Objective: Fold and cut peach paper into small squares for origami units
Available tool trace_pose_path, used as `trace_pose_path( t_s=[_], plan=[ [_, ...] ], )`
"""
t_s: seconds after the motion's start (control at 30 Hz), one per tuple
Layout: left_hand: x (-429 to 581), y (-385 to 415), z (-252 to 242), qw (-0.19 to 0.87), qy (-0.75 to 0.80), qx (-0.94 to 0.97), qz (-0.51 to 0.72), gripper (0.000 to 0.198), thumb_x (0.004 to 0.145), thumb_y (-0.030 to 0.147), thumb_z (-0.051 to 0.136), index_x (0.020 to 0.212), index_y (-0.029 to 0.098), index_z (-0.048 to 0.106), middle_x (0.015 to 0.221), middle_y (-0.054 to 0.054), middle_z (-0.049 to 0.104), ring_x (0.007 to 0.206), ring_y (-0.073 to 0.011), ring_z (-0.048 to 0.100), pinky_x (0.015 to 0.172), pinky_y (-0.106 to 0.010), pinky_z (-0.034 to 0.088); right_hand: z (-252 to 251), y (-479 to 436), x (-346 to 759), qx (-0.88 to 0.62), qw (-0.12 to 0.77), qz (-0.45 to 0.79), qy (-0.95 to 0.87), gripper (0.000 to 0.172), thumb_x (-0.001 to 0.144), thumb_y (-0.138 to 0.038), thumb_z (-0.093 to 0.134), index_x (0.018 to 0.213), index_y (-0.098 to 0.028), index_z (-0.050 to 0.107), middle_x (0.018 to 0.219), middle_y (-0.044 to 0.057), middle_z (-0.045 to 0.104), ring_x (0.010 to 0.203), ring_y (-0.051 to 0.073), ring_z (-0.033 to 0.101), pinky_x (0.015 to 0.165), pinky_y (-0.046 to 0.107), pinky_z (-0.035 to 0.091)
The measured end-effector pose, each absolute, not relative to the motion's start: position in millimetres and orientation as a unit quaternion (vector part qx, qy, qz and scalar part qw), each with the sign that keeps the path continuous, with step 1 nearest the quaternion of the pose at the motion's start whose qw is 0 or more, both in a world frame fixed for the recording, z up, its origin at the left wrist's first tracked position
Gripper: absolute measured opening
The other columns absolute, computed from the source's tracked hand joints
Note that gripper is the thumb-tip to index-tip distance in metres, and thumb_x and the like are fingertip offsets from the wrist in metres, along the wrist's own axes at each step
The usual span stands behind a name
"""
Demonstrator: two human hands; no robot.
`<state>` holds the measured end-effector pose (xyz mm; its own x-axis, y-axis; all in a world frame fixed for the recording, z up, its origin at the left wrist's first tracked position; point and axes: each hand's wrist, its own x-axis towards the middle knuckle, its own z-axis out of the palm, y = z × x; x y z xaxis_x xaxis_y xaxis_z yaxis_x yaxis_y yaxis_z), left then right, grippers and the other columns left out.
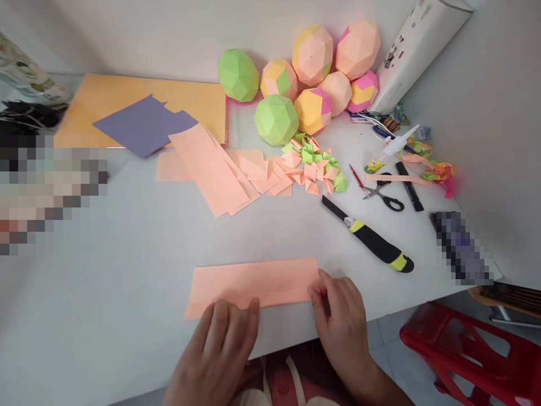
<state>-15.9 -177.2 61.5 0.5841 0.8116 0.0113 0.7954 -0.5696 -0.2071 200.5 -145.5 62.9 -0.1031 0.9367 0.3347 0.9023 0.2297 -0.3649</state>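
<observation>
A folded peach paper strip [253, 282] lies lengthwise on the white table near its front edge. At the strip's lower edge, my left hand [217, 344] presses with bent fingertips and thumb on the fold. My right hand [340, 321] pinches the strip's right end between thumb and index finger. Beyond the strip, to the right, rests a black and yellow utility knife [376, 242]. More peach paper strips [211, 169] are piled further back, beside a heap of small folded peach and green paper pieces [313, 163].
Several faceted paper balls [313, 53] stand against the wall. Purple paper [143, 124] lies on a yellow-orange board [97, 93]. Scissors [386, 197], a glue bottle [393, 146] and a black cutter [409, 186] sit at right. A red stool [469, 349] stands below the table.
</observation>
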Motion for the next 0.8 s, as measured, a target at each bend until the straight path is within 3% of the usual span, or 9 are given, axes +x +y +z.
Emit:
trace_pose_path(
  t_s=[0.13,0.33,0.67,0.8],
  plan=[
    [-12,-175,52,0.086,-0.428,-0.900,-0.025,0.056,0.080,0.042,0.054,0.119,0.001,0.056,0.115,-0.021,0.051,0.112,-0.0368,0.049,0.100,-0.052,0.038,61,-147,198,-0.631,0.264,0.029,-0.729,0.031,0.091,-0.016,0.049,0.122,-0.011,0.049,0.073,0.002,0.056,0.067,0.017,0.049,0.065,0.034,0.044],
    [-6,-173,52,0.124,-0.395,-0.910,0.027,0.053,0.084,0.021,0.051,0.135,0.007,0.042,0.105,-0.018,0.056,0.097,-0.0334,0.056,0.090,-0.054,0.043,56,-152,193,-0.654,0.288,0.028,-0.699,0.062,0.088,-0.010,0.049,0.145,-0.012,0.024,0.074,0.001,0.056,0.069,0.017,0.049,0.070,0.038,0.047],
    [4,-171,53,0.104,-0.425,-0.899,0.018,0.055,0.081,0.016,0.056,0.135,0.018,0.045,0.115,-0.017,0.055,0.097,-0.0320,0.056,0.086,-0.054,0.042,60,-154,192,-0.653,0.282,0.027,-0.703,0.067,0.085,-0.006,0.047,0.147,-0.011,0.021,0.074,0.002,0.052,0.069,0.018,0.045,0.067,0.038,0.047],
    [3,-168,59,0.052,-0.431,-0.901,0.000,0.060,0.083,0.036,0.059,0.137,0.017,0.043,0.136,-0.021,0.046,0.096,-0.0320,0.054,0.084,-0.052,0.042,61,-155,192,-0.653,0.273,0.026,-0.706,0.064,0.086,-0.006,0.046,0.145,-0.011,0.023,0.076,0.004,0.054,0.072,0.019,0.046,0.068,0.039,0.046]
  ],
)
